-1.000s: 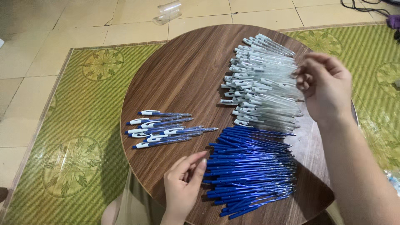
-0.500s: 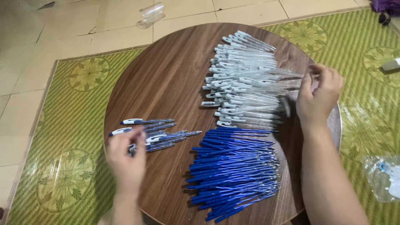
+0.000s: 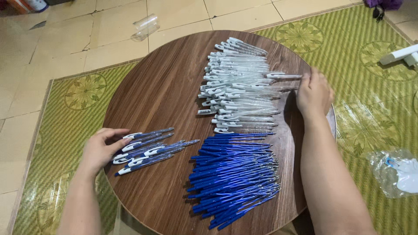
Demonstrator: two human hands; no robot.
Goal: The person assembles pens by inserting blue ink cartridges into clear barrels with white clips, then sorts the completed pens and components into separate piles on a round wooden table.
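Observation:
A round wooden table (image 3: 165, 82) carries three groups of pen parts. My left hand (image 3: 101, 148) rests at the table's left edge, its fingers touching the small row of assembled blue-and-white pens (image 3: 150, 150). Over at the right edge, my right hand (image 3: 314, 93) pinches the end of one clear pen barrel (image 3: 284, 76) lifted off the pile of clear barrels with white clips (image 3: 237, 85). A heap of blue refills (image 3: 233, 174) lies in front of that pile, near me.
The table stands on a green woven mat (image 3: 365, 126) over a tiled floor. A clear plastic container (image 3: 146, 26) lies on the tiles beyond the table. A plastic bag (image 3: 396, 172) sits on the mat at right; a white object (image 3: 398, 54) lies at far right.
My left hand moved from the near table edge leftward to the assembled pens. My right hand picked one clear barrel from the pile. The view shifted slightly.

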